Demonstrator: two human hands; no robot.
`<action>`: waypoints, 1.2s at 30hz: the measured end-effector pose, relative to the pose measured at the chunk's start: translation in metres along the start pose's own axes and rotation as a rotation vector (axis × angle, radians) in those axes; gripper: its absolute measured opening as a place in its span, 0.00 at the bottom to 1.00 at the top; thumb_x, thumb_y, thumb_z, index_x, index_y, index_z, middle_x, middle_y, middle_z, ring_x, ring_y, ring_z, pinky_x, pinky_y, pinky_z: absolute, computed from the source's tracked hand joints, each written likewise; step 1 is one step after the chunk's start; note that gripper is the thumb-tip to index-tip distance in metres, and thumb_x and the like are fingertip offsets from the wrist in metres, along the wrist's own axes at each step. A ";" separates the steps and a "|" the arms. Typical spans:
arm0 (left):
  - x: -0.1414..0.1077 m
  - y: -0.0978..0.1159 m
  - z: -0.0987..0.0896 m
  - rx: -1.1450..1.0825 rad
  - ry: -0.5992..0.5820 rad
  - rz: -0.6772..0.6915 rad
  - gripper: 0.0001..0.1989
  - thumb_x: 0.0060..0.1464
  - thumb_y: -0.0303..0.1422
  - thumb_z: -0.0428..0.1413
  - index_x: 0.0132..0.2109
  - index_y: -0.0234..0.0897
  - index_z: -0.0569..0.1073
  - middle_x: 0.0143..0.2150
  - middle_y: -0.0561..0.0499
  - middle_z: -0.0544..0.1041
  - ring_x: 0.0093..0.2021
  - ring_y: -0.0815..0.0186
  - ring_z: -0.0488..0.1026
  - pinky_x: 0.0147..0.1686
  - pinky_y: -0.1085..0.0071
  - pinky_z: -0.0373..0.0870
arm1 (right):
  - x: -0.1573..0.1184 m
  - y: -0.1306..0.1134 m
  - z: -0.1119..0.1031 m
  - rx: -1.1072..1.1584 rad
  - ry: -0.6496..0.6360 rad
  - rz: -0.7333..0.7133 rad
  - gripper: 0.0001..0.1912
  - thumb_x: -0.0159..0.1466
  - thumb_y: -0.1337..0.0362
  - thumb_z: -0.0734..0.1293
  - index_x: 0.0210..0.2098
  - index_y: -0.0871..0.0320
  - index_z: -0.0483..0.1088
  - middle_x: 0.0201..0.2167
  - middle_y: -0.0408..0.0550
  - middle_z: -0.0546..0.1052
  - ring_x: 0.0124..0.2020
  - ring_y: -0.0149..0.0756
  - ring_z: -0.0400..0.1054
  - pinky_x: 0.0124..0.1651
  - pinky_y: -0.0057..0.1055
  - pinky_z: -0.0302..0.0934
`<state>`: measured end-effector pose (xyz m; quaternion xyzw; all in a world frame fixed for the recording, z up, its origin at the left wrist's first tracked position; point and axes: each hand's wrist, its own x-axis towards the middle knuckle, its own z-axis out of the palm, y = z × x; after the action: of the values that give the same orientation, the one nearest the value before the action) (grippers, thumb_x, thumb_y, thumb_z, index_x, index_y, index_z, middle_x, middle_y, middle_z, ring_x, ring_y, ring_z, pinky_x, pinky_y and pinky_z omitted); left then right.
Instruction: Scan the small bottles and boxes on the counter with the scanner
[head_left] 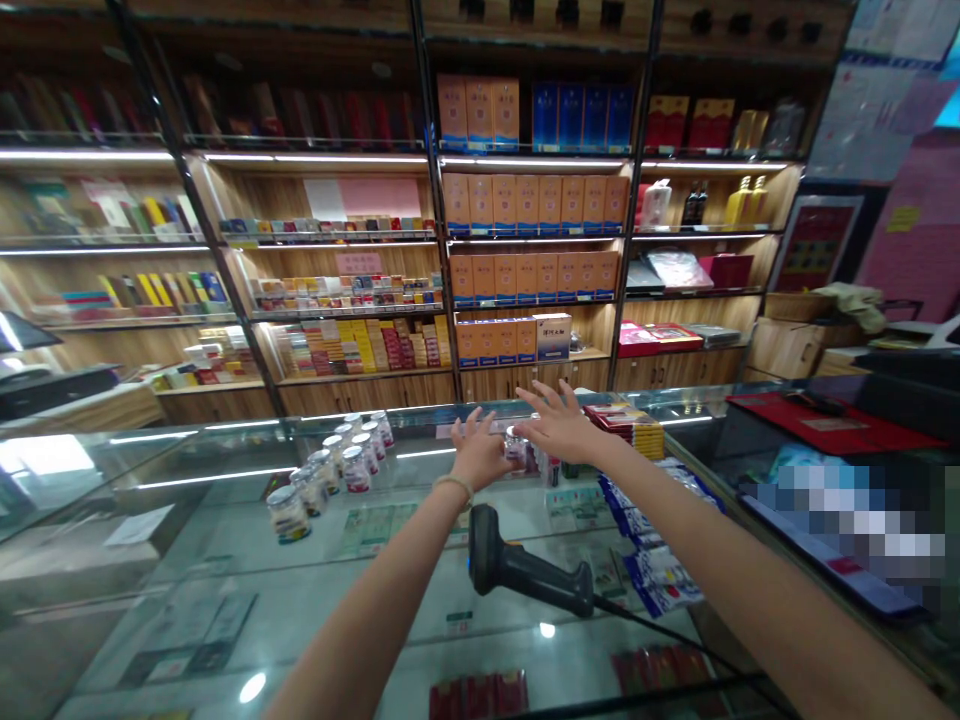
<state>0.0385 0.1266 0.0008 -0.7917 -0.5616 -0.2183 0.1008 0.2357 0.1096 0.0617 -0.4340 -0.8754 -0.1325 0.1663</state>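
Note:
Both my arms reach forward over a glass counter [315, 620]. My left hand [481, 455], with a band on its wrist, has its fingers apart and its thumb side against or just beside a small jar [514, 443] with a pale lid. My right hand [561, 425] is spread just right of that jar, its thumb near the lid; contact is hard to tell. More small items stand partly hidden under my right hand. Left of my hands, several similar jars [355, 468] stand in rows. A dark handheld barcode scanner [525, 570] lies nearer me, between my forearms.
Blue and white packets [664, 575] lie by my right forearm. A stack of red and yellow packs [634, 430] stands behind them. The scanner's cable [667, 630] runs right. A red mat [832, 425] lies farther right. Shelves with orange boxes [536, 205] line the back.

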 end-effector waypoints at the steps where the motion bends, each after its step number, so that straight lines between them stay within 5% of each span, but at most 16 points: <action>1: -0.001 0.000 0.001 0.000 0.001 0.006 0.15 0.42 0.49 0.67 0.29 0.43 0.81 0.68 0.45 0.67 0.71 0.42 0.50 0.66 0.34 0.40 | -0.002 0.001 0.005 -0.020 0.035 -0.023 0.26 0.73 0.45 0.51 0.49 0.40 0.78 0.72 0.42 0.55 0.73 0.49 0.43 0.71 0.61 0.29; 10: -0.012 0.001 0.008 0.026 0.057 0.057 0.17 0.47 0.50 0.65 0.30 0.40 0.80 0.67 0.40 0.67 0.71 0.41 0.53 0.64 0.33 0.44 | -0.012 0.003 0.030 -0.124 0.179 -0.140 0.20 0.61 0.50 0.71 0.52 0.42 0.76 0.74 0.46 0.52 0.73 0.55 0.39 0.70 0.62 0.21; 13: -0.013 -0.004 0.007 0.048 0.049 0.056 0.17 0.44 0.49 0.67 0.32 0.41 0.79 0.68 0.40 0.66 0.71 0.42 0.53 0.65 0.34 0.43 | -0.013 0.003 0.030 -0.121 0.180 -0.125 0.21 0.60 0.52 0.73 0.52 0.42 0.75 0.73 0.46 0.52 0.73 0.55 0.39 0.70 0.63 0.23; 21: -0.020 -0.018 -0.013 0.072 0.226 0.154 0.31 0.48 0.42 0.67 0.60 0.49 0.71 0.73 0.42 0.57 0.73 0.48 0.51 0.69 0.43 0.38 | -0.021 -0.003 0.039 -0.130 0.251 -0.065 0.26 0.56 0.52 0.75 0.54 0.45 0.73 0.73 0.50 0.52 0.73 0.54 0.40 0.70 0.61 0.24; 36: -0.020 -0.022 -0.001 0.090 0.192 0.217 0.28 0.47 0.39 0.67 0.56 0.51 0.73 0.72 0.44 0.59 0.72 0.46 0.52 0.70 0.41 0.35 | -0.025 -0.009 0.041 -0.163 0.283 -0.045 0.24 0.62 0.47 0.70 0.54 0.49 0.73 0.73 0.53 0.52 0.73 0.54 0.40 0.70 0.61 0.22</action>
<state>0.0122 0.1169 -0.0091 -0.8179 -0.4697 -0.2554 0.2125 0.2353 0.1013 0.0131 -0.4032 -0.8393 -0.2666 0.2490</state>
